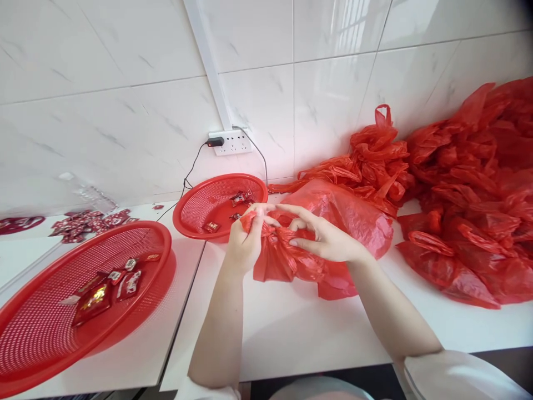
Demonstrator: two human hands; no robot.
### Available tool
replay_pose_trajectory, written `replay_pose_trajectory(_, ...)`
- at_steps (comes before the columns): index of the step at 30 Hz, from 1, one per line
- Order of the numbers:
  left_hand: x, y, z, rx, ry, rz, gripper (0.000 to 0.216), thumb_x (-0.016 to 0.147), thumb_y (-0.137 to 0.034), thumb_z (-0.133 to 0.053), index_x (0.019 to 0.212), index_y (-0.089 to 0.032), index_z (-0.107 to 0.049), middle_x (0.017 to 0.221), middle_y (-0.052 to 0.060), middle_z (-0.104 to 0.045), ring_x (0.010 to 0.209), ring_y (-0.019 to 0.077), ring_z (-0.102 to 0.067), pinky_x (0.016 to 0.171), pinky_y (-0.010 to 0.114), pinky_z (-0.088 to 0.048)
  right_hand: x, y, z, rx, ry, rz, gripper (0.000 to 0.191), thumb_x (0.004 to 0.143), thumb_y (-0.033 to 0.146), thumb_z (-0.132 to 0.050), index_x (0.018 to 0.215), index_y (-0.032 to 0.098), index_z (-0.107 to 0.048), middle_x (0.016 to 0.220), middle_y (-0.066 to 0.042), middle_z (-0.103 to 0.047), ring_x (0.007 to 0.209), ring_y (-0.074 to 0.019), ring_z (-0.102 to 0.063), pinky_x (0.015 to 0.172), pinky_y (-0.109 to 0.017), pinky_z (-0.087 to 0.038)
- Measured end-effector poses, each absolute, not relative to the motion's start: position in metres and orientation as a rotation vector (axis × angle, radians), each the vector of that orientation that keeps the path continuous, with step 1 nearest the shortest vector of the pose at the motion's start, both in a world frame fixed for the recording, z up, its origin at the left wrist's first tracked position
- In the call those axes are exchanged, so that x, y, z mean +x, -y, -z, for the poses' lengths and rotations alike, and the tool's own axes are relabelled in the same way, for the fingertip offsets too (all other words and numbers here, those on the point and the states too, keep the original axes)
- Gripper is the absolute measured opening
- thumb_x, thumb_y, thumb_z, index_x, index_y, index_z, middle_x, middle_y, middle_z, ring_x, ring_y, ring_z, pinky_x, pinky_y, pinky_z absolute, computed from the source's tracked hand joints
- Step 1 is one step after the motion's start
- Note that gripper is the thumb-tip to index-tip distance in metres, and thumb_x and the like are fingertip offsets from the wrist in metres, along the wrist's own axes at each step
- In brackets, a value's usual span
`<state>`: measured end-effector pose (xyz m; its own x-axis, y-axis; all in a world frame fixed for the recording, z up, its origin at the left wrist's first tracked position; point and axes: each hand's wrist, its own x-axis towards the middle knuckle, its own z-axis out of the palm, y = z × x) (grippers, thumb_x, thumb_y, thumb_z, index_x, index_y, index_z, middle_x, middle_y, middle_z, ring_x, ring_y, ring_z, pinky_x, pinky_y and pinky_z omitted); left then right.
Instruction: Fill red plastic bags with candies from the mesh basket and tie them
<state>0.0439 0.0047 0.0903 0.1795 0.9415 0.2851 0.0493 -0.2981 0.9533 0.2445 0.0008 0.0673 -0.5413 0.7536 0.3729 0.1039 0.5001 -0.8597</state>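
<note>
A red plastic bag (291, 264) lies bunched on the white table (291, 328) in front of me. My left hand (245, 241) pinches its top handle between fingers and thumb. My right hand (322, 236) grips the bag's other handle, fingers spread over the crumpled plastic. Both hands meet just above the bag, close to the smaller red basket (220, 204).
A large red mesh basket (62, 316) with a few wrapped candies sits at the left. The smaller basket also holds a few candies. A big heap of red bags (466, 194) fills the right side. Loose candies (89, 222) lie by the wall. A socket with a cable (229, 141) is on the tiles.
</note>
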Motion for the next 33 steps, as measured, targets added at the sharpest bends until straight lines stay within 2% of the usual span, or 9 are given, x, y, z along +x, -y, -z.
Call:
replay_pose_trajectory(4,0.050,-0.003,-0.089,1.715,-0.858,-1.344,0.035,0.095,-0.044,-0.048,0.110,-0.019,-0.067,0.097,0.008,-0.074,0.105,0.0233,-0.066,0.095,0.036,-0.047,0.243,-0.004,-0.065,-0.780,1.826,-1.148,0.064,0.088,0.025,-0.063,0.146,0.030,-0.036,0.089,0.000,-0.057,0.081,-0.0147,-0.056,0.080,-0.033,-0.050)
replay_pose_trajectory(7,0.055,-0.004,-0.085,1.708,-0.712,-1.296,0.035,0.095,-0.044,-0.049,0.114,-0.020,-0.065,0.112,0.011,-0.071,0.110,0.0248,-0.064,0.093,0.037,-0.049,0.238,-0.007,-0.063,-0.702,1.734,-1.331,0.036,0.094,0.040,-0.055,0.125,0.023,-0.058,0.094,-0.003,-0.059,0.084,-0.0150,-0.055,0.078,-0.031,-0.049)
replay_pose_trajectory(10,0.059,-0.006,-0.082,1.678,-0.625,-1.247,0.036,0.095,-0.045,-0.049,0.117,-0.019,-0.063,0.120,0.013,-0.068,0.112,0.0252,-0.063,0.093,0.037,-0.049,0.233,-0.010,-0.063,-0.675,1.650,-1.366,0.027,0.094,0.043,-0.053,0.102,0.020,-0.065,0.097,-0.003,-0.061,0.089,-0.0153,-0.056,0.084,-0.031,-0.047)
replay_pose_trajectory(13,0.059,-0.009,-0.081,1.612,-0.636,-1.273,0.036,0.093,-0.046,-0.051,0.115,-0.019,-0.063,0.115,0.013,-0.070,0.110,0.0246,-0.064,0.094,0.037,-0.048,0.232,-0.011,-0.063,-0.693,1.547,-1.336,0.019,0.088,0.037,-0.064,0.085,0.019,-0.062,0.089,-0.001,-0.061,0.085,-0.0143,-0.055,0.083,-0.030,-0.045)
replay_pose_trajectory(17,0.054,-0.011,-0.083,1.593,-0.697,-1.304,0.034,0.094,-0.046,-0.050,0.112,-0.020,-0.064,0.106,0.010,-0.072,0.099,0.0224,-0.066,0.086,0.034,-0.049,0.236,-0.010,-0.063,-0.546,1.344,-1.585,0.025,0.081,0.032,-0.071,0.071,0.018,-0.053,0.070,0.004,-0.053,0.062,-0.0099,-0.048,0.063,-0.025,-0.042)
replay_pose_trajectory(23,0.053,-0.008,-0.087,1.647,-0.749,-1.176,0.034,0.095,-0.046,-0.046,0.103,-0.019,-0.065,0.098,0.008,-0.066,0.090,0.0192,-0.060,0.076,0.028,-0.047,0.234,-0.009,-0.061,-0.430,1.120,-1.766,0.019,0.079,0.031,-0.072,0.082,0.020,-0.056,0.074,0.003,-0.058,0.061,-0.0109,-0.052,0.059,-0.024,-0.042)
replay_pose_trajectory(27,0.056,-0.006,-0.086,1.705,-0.807,-1.059,0.032,0.096,-0.044,-0.045,0.080,-0.020,-0.057,0.076,0.000,-0.053,0.070,0.0129,-0.048,0.068,0.024,-0.041,0.230,-0.006,-0.061,-0.545,1.393,-1.464,0.015,0.081,0.029,-0.070,0.080,0.020,-0.058,0.076,0.001,-0.061,0.068,-0.0131,-0.056,0.068,-0.028,-0.046)
replay_pose_trajectory(30,0.057,-0.006,-0.084,1.735,-0.858,-0.974,0.033,0.096,-0.043,-0.046,0.074,-0.019,-0.051,0.072,-0.002,-0.046,0.068,0.0123,-0.043,0.066,0.024,-0.038,0.231,-0.003,-0.062,-0.785,1.611,-0.898,0.003,0.084,0.024,-0.065,0.082,0.021,-0.065,0.083,-0.002,-0.066,0.078,-0.0168,-0.060,0.077,-0.033,-0.047)
replay_pose_trajectory(33,0.057,-0.007,-0.083,1.738,-0.898,-0.893,0.028,0.093,-0.041,-0.051,0.075,-0.019,-0.053,0.072,-0.001,-0.047,0.068,0.0134,-0.044,0.064,0.025,-0.037,0.232,-0.003,-0.060,-0.925,1.648,-0.470,0.015,0.087,0.018,-0.056,0.092,0.025,-0.069,0.094,-0.004,-0.070,0.092,-0.0208,-0.063,0.087,-0.038,-0.047)
